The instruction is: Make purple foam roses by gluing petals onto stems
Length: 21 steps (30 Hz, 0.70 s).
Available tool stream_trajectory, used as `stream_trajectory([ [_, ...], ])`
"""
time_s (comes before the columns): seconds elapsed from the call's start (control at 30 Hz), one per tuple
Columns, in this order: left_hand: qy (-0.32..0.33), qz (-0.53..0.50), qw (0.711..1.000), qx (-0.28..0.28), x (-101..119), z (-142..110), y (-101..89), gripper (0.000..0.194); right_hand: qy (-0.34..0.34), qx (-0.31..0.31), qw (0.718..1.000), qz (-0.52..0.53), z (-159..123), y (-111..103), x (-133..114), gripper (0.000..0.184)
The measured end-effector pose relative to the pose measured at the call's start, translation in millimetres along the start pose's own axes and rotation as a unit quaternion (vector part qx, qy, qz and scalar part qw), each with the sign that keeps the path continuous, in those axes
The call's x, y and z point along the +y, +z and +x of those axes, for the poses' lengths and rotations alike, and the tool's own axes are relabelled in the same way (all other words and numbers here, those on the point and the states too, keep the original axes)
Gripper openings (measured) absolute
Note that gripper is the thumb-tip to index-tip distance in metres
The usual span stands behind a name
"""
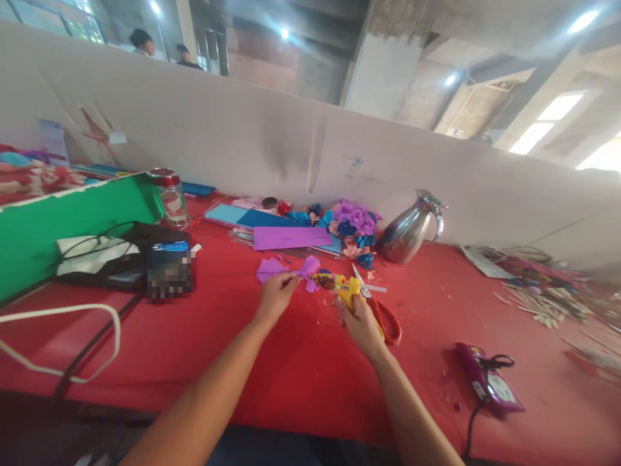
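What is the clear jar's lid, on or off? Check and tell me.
On: the red lid sits across the top of the clear jar. Whether it is tightly closed, I cannot tell.

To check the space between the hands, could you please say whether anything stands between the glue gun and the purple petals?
Nothing visible does: the glue gun in the right hand points towards the purple petals at the left hand; whether they touch is unclear. The scissors lie by the right hand, out of that line.
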State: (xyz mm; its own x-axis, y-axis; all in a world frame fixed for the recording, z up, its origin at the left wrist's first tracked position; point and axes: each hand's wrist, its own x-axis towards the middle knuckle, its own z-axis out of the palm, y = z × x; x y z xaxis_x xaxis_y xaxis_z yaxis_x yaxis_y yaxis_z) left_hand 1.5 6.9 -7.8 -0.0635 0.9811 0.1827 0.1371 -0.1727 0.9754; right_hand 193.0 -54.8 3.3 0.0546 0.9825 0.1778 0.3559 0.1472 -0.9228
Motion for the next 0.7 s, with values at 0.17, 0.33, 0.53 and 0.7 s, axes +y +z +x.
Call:
stream_trajectory([
  [0.17,0.01,-0.006,1.0,-0.003,-4.2,1.7,0.4,0.027,0.016,0.012,1.0,0.005,0.6,0.1,-1.6,0.036],
  [0.33,0.007,-0.002,1.0,-0.01,-3.0,0.7,0.1,0.027,0.011,0.007,1.0,-0.001,0.6,1.1,3.5,0.033],
  [0.53,0.005,0.009,1.0,-0.017,1.2,-1.1,-1.1,0.029,0.014,0.015,1.0,-0.021,0.4,0.8,5.1,0.029],
  [0.7,-0.001,0.001,1.0,-0.009,0.3,-0.4,-0.7,0.03,0.018,0.024,0.999,-0.019,0.7,-3.3,11.0,0.029],
])
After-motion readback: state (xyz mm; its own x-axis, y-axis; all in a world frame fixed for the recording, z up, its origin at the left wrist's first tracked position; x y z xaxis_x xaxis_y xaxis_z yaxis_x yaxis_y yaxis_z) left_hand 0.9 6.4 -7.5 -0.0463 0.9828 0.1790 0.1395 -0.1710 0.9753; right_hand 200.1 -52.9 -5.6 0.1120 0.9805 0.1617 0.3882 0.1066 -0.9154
